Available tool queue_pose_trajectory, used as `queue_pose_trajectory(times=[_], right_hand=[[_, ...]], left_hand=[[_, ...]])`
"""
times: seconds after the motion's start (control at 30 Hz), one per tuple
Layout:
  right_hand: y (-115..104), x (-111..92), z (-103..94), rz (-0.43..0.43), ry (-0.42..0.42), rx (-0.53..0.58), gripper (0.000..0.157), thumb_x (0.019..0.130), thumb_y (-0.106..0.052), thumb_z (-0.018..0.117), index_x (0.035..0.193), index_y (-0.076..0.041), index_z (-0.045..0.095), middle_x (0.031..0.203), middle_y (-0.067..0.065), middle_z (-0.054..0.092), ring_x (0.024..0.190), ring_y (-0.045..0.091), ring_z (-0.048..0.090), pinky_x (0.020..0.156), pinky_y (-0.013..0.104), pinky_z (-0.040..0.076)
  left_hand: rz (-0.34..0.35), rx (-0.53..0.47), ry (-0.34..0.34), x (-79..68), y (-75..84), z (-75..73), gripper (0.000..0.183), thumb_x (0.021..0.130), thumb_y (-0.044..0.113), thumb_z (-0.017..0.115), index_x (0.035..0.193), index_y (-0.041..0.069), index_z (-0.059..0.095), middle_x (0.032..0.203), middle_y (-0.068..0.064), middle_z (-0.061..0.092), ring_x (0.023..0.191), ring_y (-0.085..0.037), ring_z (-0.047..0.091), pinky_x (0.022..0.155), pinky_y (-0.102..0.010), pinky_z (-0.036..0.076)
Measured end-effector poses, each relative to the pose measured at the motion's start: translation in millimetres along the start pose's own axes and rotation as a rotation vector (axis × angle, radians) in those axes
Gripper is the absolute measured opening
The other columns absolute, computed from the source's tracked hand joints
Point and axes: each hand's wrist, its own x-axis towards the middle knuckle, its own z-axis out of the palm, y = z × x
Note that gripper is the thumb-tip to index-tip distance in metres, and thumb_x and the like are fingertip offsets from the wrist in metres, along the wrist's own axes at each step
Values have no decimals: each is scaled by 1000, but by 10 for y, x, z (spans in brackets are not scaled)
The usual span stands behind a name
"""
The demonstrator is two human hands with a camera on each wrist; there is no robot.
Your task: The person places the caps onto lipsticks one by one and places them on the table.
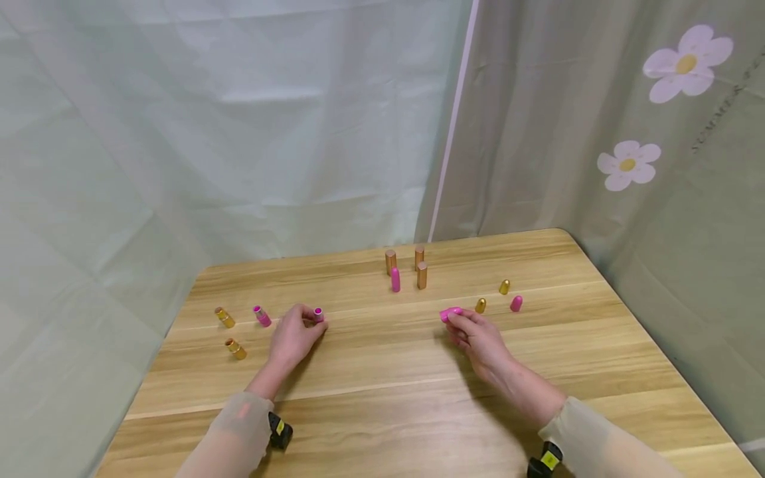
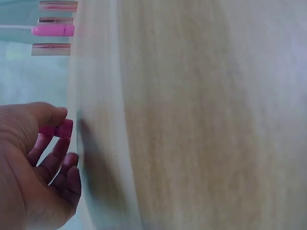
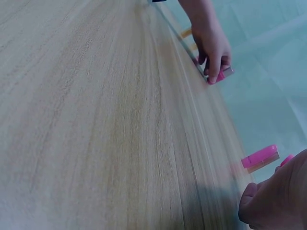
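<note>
My left hand pinches a pink lipstick base with a silver collar between thumb and fingers. It stands upright at the table surface, its uncapped top facing up. In the left wrist view its pink lower part shows beyond the thumb. Over the right half of the table, my right hand holds a pink lipstick cap by one end, tilted on its side and pointing left. In the right wrist view, the right hand mostly hides that cap.
Left of my left hand stand another pink base and two gold bases, one here. Closed rose-gold lipsticks and a closed pink lipstick stand at the back. Beyond my right hand are gold caps and a pink cap.
</note>
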Motion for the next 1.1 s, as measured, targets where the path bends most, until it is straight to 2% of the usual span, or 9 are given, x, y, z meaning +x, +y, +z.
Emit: queue_pose_trajectory(times=[0.17, 0.33, 0.57, 0.7, 0.87, 1.1], right_hand=[[-3, 5, -3, 1, 0, -9, 22, 102, -12, 63, 120, 0, 58, 98, -2, 71, 107, 20, 64, 109, 44, 43], [-4, 15, -2, 4, 0, -6, 22, 102, -12, 63, 120, -1, 57, 98, -3, 71, 108, 20, 64, 110, 44, 43], [-3, 21, 9, -4, -4, -9, 24, 103, -12, 62, 122, 0, 55, 98, -3, 70, 107, 19, 64, 107, 43, 45], [1, 29, 28, -7, 9, 0, 25, 102, -13, 63, 122, 0, 56, 97, -4, 71, 104, 17, 64, 104, 40, 47], [18, 35, 69, -18, 7, 2, 29, 102, -12, 64, 126, 2, 57, 97, -3, 71, 100, 17, 64, 99, 37, 50], [40, 42, 182, -27, -15, 1, 25, 101, -9, 63, 122, 4, 59, 98, 0, 72, 102, 20, 65, 100, 41, 49]], left_hand=[[4, -27, -44, -37, 66, -26, 28, 91, 21, 74, 112, 7, 62, 107, -10, 70, 97, -26, 66, 85, -47, 51], [44, -34, -60, -80, 168, -33, 29, 92, 21, 73, 116, 7, 64, 109, -8, 69, 96, -23, 64, 85, -44, 51], [197, -48, -72, -167, 326, -1, 24, 93, 17, 75, 114, 8, 71, 103, -6, 67, 94, -22, 61, 83, -43, 52], [280, -13, -89, -231, 425, 26, 27, 94, 15, 74, 120, 8, 72, 106, -6, 65, 98, -23, 60, 85, -44, 53], [326, 6, -112, -293, 587, 41, 29, 92, 14, 76, 120, 8, 71, 106, -4, 65, 99, -24, 60, 86, -44, 52], [362, 7, -137, -367, 834, 74, 23, 93, 20, 78, 114, 14, 73, 107, 1, 66, 102, -22, 61, 89, -41, 52]])
